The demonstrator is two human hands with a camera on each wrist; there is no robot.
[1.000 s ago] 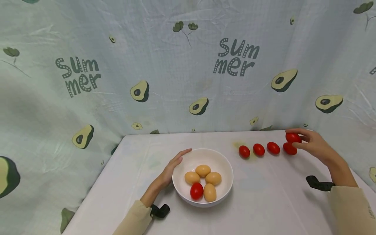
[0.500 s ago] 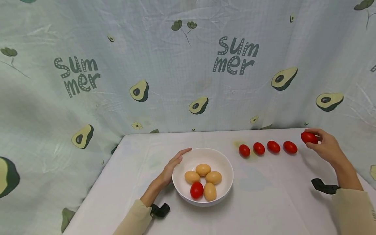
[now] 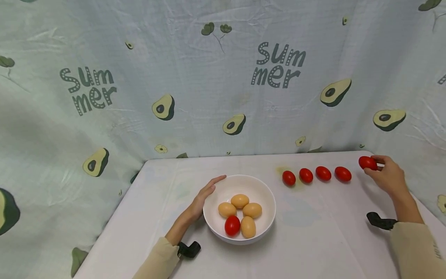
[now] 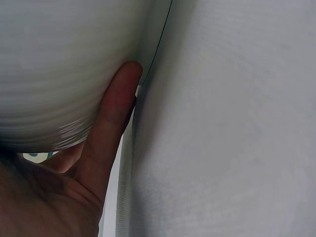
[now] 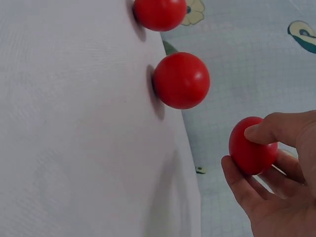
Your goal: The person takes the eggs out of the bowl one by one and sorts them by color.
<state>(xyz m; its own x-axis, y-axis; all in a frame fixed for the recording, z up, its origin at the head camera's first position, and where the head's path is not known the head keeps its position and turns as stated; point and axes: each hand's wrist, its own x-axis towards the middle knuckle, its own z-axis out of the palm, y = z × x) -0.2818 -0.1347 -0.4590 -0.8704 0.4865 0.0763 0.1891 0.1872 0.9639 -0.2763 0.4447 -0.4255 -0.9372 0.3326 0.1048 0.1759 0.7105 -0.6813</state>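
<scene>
My right hand (image 3: 391, 176) pinches a red egg (image 3: 367, 163) between thumb and fingertips at the table's far right corner. In the right wrist view the thumb presses the top of this egg (image 5: 252, 150), with fingers beneath it. Left of it, several more red eggs (image 3: 343, 174) lie in a row on the table. A white bowl (image 3: 223, 192) stands near the middle, holding several tan eggs (image 3: 252, 210) and one red egg (image 3: 232, 226). My left hand (image 3: 200, 199) rests with extended fingers against the bowl's left side; the left wrist view shows a straight digit along the bowl's wall (image 4: 64, 59).
A white cloth covers the table (image 3: 296, 248). Behind it hangs a pale curtain (image 3: 195, 77) printed with avocados and lettering, which also falls along the left and right sides. Black wrist cameras (image 3: 189, 250) sit at both sleeves.
My right hand has carried the red egg rightward from above the row's rightmost egg to the far right corner, then barely moved. My left hand and the bowl have stayed put.
</scene>
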